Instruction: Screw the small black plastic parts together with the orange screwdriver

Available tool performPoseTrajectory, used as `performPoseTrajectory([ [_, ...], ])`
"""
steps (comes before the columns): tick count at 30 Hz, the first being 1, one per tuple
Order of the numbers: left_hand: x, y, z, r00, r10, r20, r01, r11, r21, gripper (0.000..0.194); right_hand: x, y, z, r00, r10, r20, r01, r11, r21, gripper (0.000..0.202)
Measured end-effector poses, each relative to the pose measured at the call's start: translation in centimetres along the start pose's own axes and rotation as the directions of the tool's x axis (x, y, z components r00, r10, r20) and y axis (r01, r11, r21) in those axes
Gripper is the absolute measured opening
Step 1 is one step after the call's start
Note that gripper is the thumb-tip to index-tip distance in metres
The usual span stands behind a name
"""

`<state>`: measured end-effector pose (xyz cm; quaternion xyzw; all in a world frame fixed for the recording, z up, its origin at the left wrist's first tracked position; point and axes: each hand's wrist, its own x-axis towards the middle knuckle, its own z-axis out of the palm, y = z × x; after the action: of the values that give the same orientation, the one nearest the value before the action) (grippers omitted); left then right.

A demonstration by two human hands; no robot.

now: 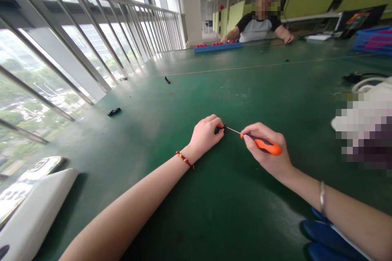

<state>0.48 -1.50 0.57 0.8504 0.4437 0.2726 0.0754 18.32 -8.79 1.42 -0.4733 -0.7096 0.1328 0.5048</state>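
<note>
Near the middle of the green table (183, 106), my left hand (208, 132) is closed on a small black part (218, 130), mostly hidden by the fingers. My right hand (269, 147) grips a screwdriver (266, 145) with an orange and black handle. Its thin metal shaft points left, and the tip meets the black part at my left fingertips. Whether the tip sits in a screw is too small to tell.
Small black pieces (114, 111) lie to the left. A white box-like device (43, 208) and a phone (36, 171) are at lower left. Across the table a person (260, 24) sits by a blue tray (218, 47) with red pieces. A blue basket (372, 40) stands far right.
</note>
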Motion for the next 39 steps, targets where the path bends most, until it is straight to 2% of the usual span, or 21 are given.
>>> performPoseTrajectory([
  [2,0.01,0.0,0.0,1.0,-0.002,0.0,0.002,1.0,0.0,0.003,0.0,-0.04,0.04,0.999,0.007,-0.036,-0.007,1.0,-0.012,0.003],
  [6,0.01,0.0,0.01,1.0,0.003,-0.001,-0.003,1.0,0.002,0.003,0.06,0.09,0.15,0.992,0.004,-0.125,-0.002,1.0,0.012,0.021],
  [10,-0.02,0.05,0.02,1.0,0.01,-0.006,-0.01,1.0,-0.006,0.003,0.02,0.14,0.11,0.999,0.003,-0.045,-0.004,1.0,-0.017,0.011],
  [12,-0.02,0.11,-0.01,1.0,0.01,-0.003,-0.01,1.0,0.002,0.003,-0.02,0.1,0.09,0.999,0.002,-0.046,-0.003,1.0,-0.024,0.008],
  [16,-0.01,0.23,-0.08,1.0,-0.001,0.003,0.001,1.0,0.012,0.004,-0.03,0.13,0.11,0.996,-0.003,-0.093,0.007,0.999,0.042,0.024],
  [20,-0.09,0.23,-0.06,1.0,0.005,0.001,-0.005,1.0,0.006,0.003,-0.03,0.29,0.02,1.0,0.014,-0.024,-0.013,1.0,0.026,0.004],
  [21,-0.1,0.2,-0.05,1.0,0.008,0.0,-0.008,1.0,0.006,0.003,-0.05,0.32,-0.02,1.0,0.017,-0.021,-0.016,1.0,0.017,0.005],
  [30,-0.03,-0.14,0.05,0.999,0.011,-0.05,-0.009,0.999,0.032,0.006,0.08,0.3,-0.08,0.993,-0.01,-0.116,0.016,0.999,0.045,0.007],
  [39,0.19,-0.3,0.01,0.994,-0.048,-0.093,0.041,0.996,-0.079,0.005,0.2,0.42,-0.05,0.995,0.027,-0.097,-0.022,0.998,0.057,0.015],
])
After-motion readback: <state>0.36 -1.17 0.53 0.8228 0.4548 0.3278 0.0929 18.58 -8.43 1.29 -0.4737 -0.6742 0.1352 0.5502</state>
